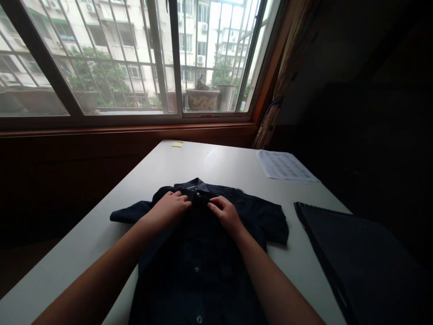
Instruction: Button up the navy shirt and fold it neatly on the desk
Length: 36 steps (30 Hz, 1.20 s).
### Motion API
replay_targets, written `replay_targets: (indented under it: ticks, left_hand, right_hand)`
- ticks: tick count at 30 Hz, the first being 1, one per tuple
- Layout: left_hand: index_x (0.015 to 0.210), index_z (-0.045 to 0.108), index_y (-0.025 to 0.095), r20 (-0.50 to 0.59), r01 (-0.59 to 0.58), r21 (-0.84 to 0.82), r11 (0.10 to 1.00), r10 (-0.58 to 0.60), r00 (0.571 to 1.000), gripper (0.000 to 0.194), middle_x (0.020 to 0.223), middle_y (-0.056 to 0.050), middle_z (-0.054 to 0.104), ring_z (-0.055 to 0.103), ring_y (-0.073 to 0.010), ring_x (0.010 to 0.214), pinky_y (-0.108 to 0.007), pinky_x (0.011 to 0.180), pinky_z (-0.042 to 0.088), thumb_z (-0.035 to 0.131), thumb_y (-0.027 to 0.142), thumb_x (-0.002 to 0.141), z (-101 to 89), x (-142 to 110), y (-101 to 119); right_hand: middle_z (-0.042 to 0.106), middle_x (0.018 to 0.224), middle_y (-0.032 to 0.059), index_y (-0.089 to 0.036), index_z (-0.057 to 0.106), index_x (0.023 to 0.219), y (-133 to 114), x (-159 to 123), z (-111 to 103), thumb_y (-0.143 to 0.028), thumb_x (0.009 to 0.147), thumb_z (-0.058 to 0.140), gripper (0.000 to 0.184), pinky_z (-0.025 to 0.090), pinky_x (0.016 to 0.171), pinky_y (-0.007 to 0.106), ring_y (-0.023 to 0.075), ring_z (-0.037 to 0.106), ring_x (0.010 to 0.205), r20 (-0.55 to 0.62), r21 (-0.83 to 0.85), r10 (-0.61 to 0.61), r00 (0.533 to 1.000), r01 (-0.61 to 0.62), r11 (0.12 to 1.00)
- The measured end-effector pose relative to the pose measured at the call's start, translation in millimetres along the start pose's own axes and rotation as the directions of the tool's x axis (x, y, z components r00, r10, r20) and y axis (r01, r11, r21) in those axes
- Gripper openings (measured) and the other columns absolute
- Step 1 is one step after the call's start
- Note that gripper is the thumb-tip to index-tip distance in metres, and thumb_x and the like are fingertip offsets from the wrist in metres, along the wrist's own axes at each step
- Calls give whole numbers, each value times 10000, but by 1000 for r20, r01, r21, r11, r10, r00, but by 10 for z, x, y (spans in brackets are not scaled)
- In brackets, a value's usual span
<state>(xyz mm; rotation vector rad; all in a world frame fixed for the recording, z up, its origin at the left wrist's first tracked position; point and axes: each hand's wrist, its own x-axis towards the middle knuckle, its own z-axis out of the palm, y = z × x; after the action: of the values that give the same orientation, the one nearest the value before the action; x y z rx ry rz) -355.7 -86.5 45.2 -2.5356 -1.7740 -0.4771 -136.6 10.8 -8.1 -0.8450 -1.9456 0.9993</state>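
Observation:
A dark navy short-sleeved shirt (203, 253) lies front up on the white table (209, 162), collar away from me, sleeves spread to both sides. Pale buttons run down its middle. My left hand (171, 208) rests just below the collar, fingers curled and pinching the shirt's front edge. My right hand (225, 213) sits opposite it, fingers also bent and gripping the fabric near the top button. The two hands nearly meet at the collar.
A printed sheet of paper (284, 166) lies at the table's far right. A small yellow note (177, 144) sits at the far edge. A dark folded cloth (358, 257) covers the near right. A barred window (135, 58) and a curtain (287, 72) stand behind.

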Motion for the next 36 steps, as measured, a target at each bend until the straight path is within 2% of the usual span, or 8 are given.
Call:
replay_targets:
  ticks: [3,7,10,13,17,27,31,36]
  left_hand:
    - [950,696,240,-51,9,-19,1000,-10,999,222,901,-83,665,583,-261,831,-364,761,431,604,88,818,54,12,245]
    - [983,675,235,-95,33,-90,995,-42,995,210,987,-85,656,593,-264,886,-356,755,471,570,96,865,300,51,456]
    - [997,661,225,-130,85,-148,985,-104,986,166,990,-78,644,605,-252,906,-361,796,496,572,129,897,480,22,419]
    - [1041,652,229,-175,105,-223,969,-146,974,170,1001,-72,628,603,-249,929,-368,820,513,602,159,895,568,-39,306]
    - [1048,661,237,-182,96,-312,945,-158,970,193,1012,-67,615,612,-238,932,-351,811,531,630,155,875,592,-60,209]
    - [1013,689,251,-171,70,-263,962,-118,978,158,988,-47,619,617,-194,885,-291,769,523,551,207,950,646,0,184]
    - [1049,640,224,-138,128,-343,931,-185,973,187,983,-41,593,612,-172,817,-272,710,504,527,140,926,604,-13,193]
    - [973,594,201,-139,196,-436,878,-281,950,182,963,-36,559,583,-170,792,-277,690,486,544,83,843,565,-18,204]
  right_hand:
    - [708,891,32,-228,723,900,13,4,6,-371,847,649,169,485,792,347,224,650,860,2,2,0,1000,0,1000]
    - [701,861,27,-219,719,878,13,1,10,-355,841,652,156,483,772,340,219,649,829,4,1,8,1000,-8,1000]
    - [701,857,26,-218,717,875,2,-4,10,-346,844,650,148,483,763,337,218,652,824,4,-2,15,1000,-14,1000]
    - [704,854,26,-218,714,878,-6,-7,9,-344,847,651,144,486,759,336,221,656,827,3,-5,20,1000,-20,1000]
    - [701,864,30,-212,709,880,-7,-11,10,-328,843,662,130,484,759,330,219,654,837,2,-12,24,1000,-24,1000]
    - [669,822,20,-199,710,833,-50,-26,26,-253,830,672,67,467,718,292,191,640,799,19,-29,21,1000,-20,999]
    - [670,828,19,-201,709,843,-71,-32,9,-253,836,670,66,464,720,294,191,637,802,18,-29,31,999,-30,999]
    - [667,826,15,-203,707,850,-69,-33,1,-275,843,669,82,457,714,294,187,629,787,6,-33,43,999,-43,999]
